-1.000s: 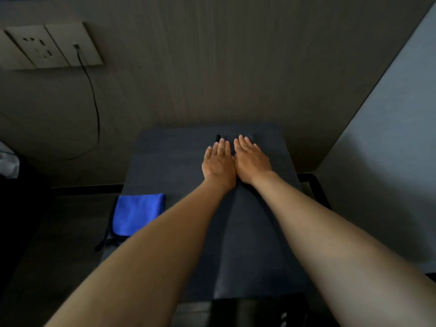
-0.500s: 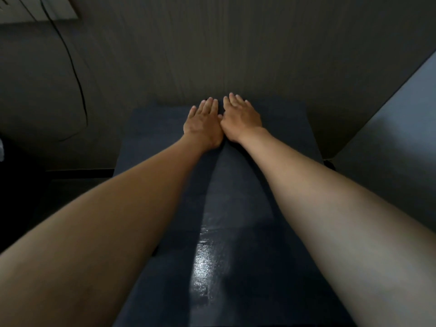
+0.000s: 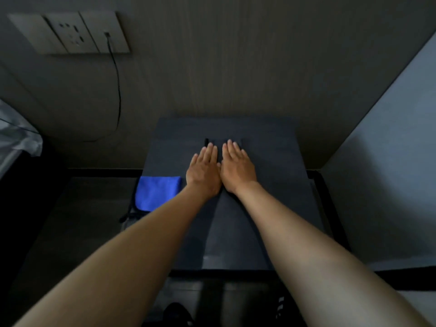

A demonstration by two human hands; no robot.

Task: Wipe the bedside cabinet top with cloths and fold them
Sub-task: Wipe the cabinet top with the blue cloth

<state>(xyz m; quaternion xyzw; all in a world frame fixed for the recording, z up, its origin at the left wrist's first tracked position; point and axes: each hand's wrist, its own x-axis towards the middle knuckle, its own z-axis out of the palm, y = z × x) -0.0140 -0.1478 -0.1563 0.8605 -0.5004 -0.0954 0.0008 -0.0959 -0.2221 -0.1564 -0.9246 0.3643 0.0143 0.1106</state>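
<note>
- both hands have drawn back from the far edge of the cabinet top toward its middle since half a second ago, and the blue cloth and the wall sockets are back in view after dropping out of the frame.
- left hand point(image 3: 204, 172) lies flat, palm down, fingers straight and together, pressing on a dark cloth point(image 3: 238, 142) spread under both palms.
- right hand point(image 3: 237, 169) lies the same way, flat and open with straight fingers, its inner edge touching the left hand near the thumbs.
- neither hand grips anything; they only press down.
- dark cloth is nearly the same shade as the surface, so its outline is hard to follow; a darker edge shows just beyond the fingertips.
- bedside cabinet top point(image 3: 278, 166) is a dark slab set against the wall, with the hands near its centre.
- blue cloth point(image 3: 157, 194) sits folded at the left edge of the top, just beside the left forearm; a darker layer with a cord peeks out beneath it.
- wall sockets point(image 3: 70, 31) are mounted on the wood-grain wall at upper left, with a black cable point(image 3: 118, 90) plugged in and hanging down in a curve.
- pale wall or panel point(image 3: 389, 149) rises on the right.
- light fabric point(image 3: 16, 135) shows at the far left edge.
</note>
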